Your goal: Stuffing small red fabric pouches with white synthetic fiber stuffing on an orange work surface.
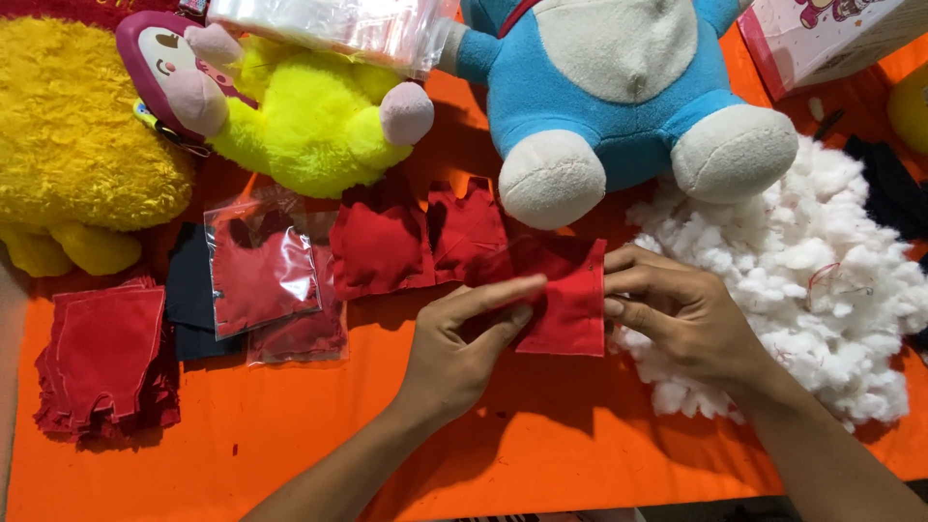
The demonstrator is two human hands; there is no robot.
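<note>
Pinching a red cloth [565, 300] between them, the left hand [464, 348] and right hand [677, 314] grip its opposite edges above the table [290, 454], keeping it flat; white stuffing [812, 261] lies just beyond the right hand.

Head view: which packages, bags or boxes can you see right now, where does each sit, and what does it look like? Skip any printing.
Clear plastic bag: top edge, resting on the yellow plush toy; wide, glossy, pale contents.
Small clear pouches: left of centre on the orange table; flat, rectangular, holding red fabric.
White and pink box: top right corner, beside the blue plush toy; cartoon picture on its side.
No screens or signs show.
</note>
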